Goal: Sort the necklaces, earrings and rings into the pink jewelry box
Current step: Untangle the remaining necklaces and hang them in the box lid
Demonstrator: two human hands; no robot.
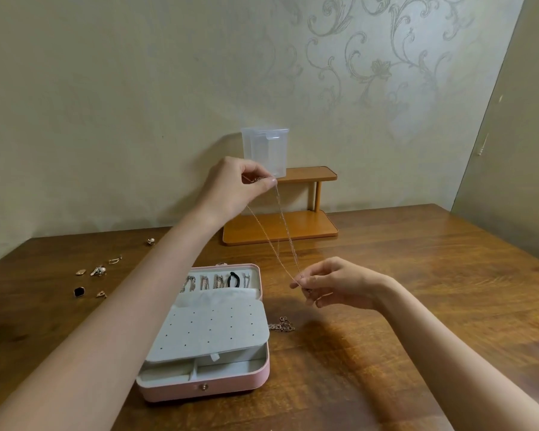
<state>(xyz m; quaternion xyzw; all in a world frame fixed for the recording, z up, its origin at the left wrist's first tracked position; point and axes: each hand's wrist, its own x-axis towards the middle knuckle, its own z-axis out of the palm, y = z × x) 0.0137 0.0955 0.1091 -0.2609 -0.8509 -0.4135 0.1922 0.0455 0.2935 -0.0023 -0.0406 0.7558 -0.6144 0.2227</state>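
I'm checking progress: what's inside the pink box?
The pink box lid holds hung chains and a black band. The dotted panel covers most of the tray; the visible compartments look empty.

Home room: floral patterned wallpaper (371,66), polished wooden bench (417,290), small wooden shelf (293,227), plastic container (265,150).

A single head-worn wide-angle view looks forward and down from above the near edge of the brown wooden table (417,275), facing the far edge and the beige patterned wall (137,88) behind it. It sits close: both forearms reach in from the bottom corners, and the open pink jewelry box (206,390) lies near the near edge, left of centre.
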